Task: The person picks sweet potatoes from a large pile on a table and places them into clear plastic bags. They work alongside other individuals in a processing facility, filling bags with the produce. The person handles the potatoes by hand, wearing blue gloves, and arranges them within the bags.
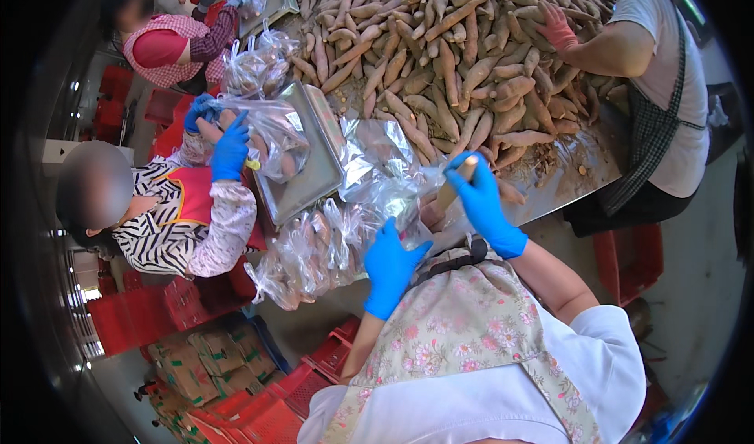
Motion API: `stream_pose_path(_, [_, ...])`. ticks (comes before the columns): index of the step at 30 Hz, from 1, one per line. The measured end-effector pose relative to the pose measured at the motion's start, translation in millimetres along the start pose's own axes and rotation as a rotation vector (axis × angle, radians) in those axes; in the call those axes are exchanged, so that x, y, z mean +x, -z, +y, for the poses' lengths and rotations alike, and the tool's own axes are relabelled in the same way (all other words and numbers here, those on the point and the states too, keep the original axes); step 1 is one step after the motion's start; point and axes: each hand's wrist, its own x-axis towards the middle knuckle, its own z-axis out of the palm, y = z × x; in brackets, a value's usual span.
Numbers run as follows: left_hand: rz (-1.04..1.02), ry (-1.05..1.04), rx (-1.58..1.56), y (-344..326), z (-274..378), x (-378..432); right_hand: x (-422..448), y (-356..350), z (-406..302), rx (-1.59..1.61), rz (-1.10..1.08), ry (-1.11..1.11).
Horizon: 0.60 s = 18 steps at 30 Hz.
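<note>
My right hand, in a blue glove, grips a sweet potato that stands on end with its pale cut tip up. Below it is a clear plastic bag, with another sweet potato at its mouth. My left hand, also gloved in blue, is at the near side of this bag with thumb and forefinger spread. Whether its fingers pinch the film is not clear. Flat clear bags lie just beyond, on the metal table.
A large heap of sweet potatoes covers the table's far side. Filled bags stand left of my hands, beside a metal scale. A blue-gloved co-worker fills a bag; others work farther left and at right. Red crates stand behind.
</note>
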Motion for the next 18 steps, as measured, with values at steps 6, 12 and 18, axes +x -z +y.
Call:
stream_pose_path(6, [0.031, 0.307, -0.642, -23, -25, 6, -20, -8, 34, 0.134, -0.326, -0.28])
stream_pose_path(12, [0.072, 0.538, -1.105, -16, -49, 17, -8, -2, 55, -0.477, -0.514, 0.314])
stream_pose_path(18, [0.096, 0.545, -1.197, -19, -57, 15, 1, 60, 40, -0.969, -0.501, 0.639])
